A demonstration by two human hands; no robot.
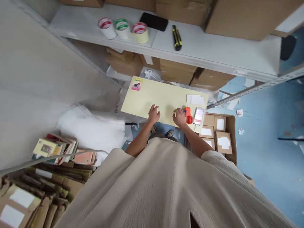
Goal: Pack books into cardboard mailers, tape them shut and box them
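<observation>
My left hand (pixel 154 114) is over the front part of a pale yellow table (pixel 163 91), fingers apart and curved, holding nothing. To its right, my right hand (pixel 179 117) is also over the tabletop, its fingers loosely bent with nothing visible in them. Close beside the right hand stands an orange-red tape dispenser (pixel 188 114); whether they touch I cannot tell. A small yellow and pink booklet (pixel 137 84) lies at the table's far left corner. White paper slips (pixel 196 99) lie at the right, above a partly blurred-out item (pixel 199 115).
A grey shelf (pixel 213 53) behind the table carries tape rolls (pixel 140 33), a black phone-like slab (pixel 154 21) and a yellow-black box cutter (pixel 177 38). Right of the table is a carton of small boxes (pixel 234 139). White wrapping (pixel 92 126) and books (pixel 54 148) are at left.
</observation>
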